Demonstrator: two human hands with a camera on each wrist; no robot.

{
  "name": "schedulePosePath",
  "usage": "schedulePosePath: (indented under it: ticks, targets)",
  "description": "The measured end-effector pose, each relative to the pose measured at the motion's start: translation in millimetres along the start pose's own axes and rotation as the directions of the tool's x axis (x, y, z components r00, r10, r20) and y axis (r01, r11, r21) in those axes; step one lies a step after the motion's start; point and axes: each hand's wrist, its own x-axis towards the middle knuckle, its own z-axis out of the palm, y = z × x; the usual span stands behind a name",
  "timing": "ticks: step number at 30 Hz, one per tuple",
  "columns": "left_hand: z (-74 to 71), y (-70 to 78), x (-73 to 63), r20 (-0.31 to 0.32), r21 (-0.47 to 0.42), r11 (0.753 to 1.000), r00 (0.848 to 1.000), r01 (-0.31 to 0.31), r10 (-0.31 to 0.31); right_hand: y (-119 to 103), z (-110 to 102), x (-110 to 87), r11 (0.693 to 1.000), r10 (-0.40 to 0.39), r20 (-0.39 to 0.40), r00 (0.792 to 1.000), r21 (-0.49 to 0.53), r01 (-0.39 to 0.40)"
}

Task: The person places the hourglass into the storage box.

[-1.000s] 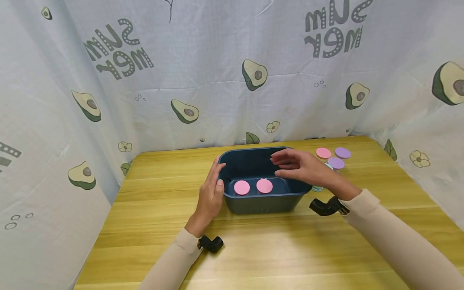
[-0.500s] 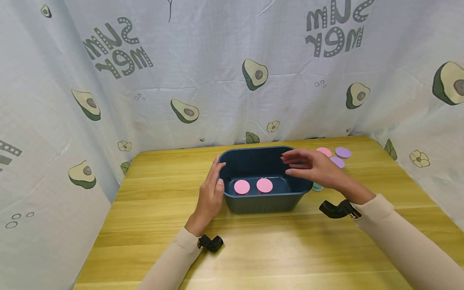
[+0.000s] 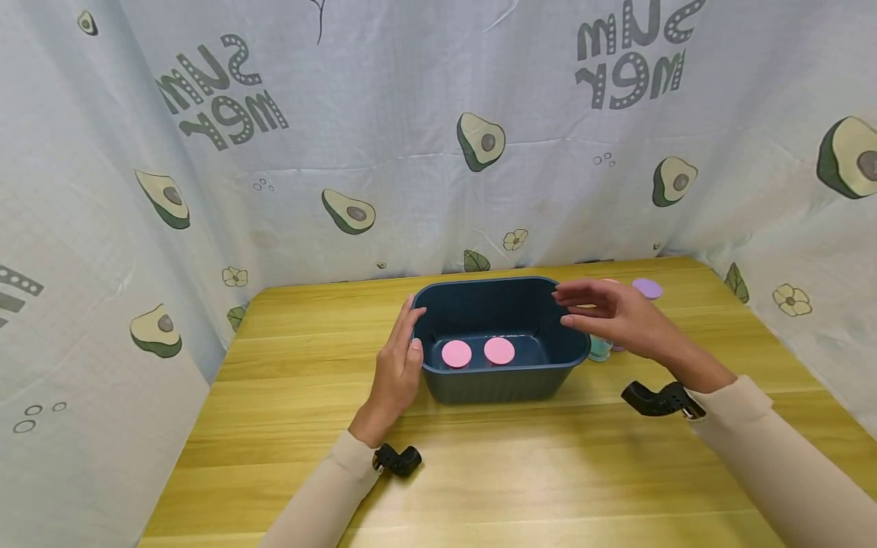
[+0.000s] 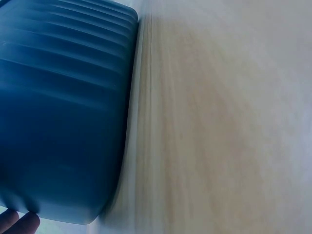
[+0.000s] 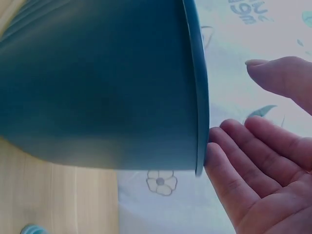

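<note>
A dark blue rectangular bin [image 3: 489,387] stands on the wooden table, two small round pink-topped containers [image 3: 456,353] inside it. My left hand [image 3: 396,373] lies along the bin's left end, fingers fairly straight and the thumb by the rim. Two fingertips [image 4: 27,224] show against the bin wall in the left wrist view. Over the bin's right end is my right hand [image 3: 617,312], fingers loosely bent, thumb apart, nothing in it. Fingertips come right at the rim in the right wrist view. That hand partly hides the round pieces behind it.
A small teal container [image 3: 599,349] stands just right of the bin. Farther back is a purple-topped piece [image 3: 647,288]. A printed curtain [image 3: 411,152] hangs behind the wooden table [image 3: 301,380] and along its sides.
My right hand has moved right, from above the bin's interior to its right end, with its fingers still loosely spread. The left hand and the bin have stayed in place.
</note>
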Motion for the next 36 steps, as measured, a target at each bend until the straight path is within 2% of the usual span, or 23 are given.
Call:
schedulePosePath:
  ticks: [10, 18, 25, 32, 36]
  targets:
    - [0.4, -0.9, -0.9, 0.008, 0.006, 1.000, 1.000, 0.014, -0.014, 4, -10, -16.2, 0.999, 0.023, -0.072, 0.997, -0.020, -0.025]
    - [-0.1, 0.7, -0.6, 0.006, 0.009, 1.000, 1.000, 0.008, -0.009, 9, -13, -28.3, 0.987, 0.157, -0.180, 0.971, -0.014, -0.162]
    - [-0.2, 1.5, -0.6, 0.001, 0.016, 1.000, 1.000, 0.004, -0.004, 18, -17, -36.9, 0.992, 0.123, -0.216, 0.969, -0.013, -0.129]
    - [0.8, -0.2, -0.6, 0.006, 0.016, 1.000, 1.000, 0.008, -0.009, 27, -20, -45.9, 0.975, 0.184, -0.245, 0.952, -0.075, -0.208]
    - [0.8, 0.7, -0.6, 0.008, 0.015, 1.000, 1.000, 0.010, -0.010, 32, -22, -50.0, 0.972, 0.200, -0.254, 0.946, -0.068, -0.224]
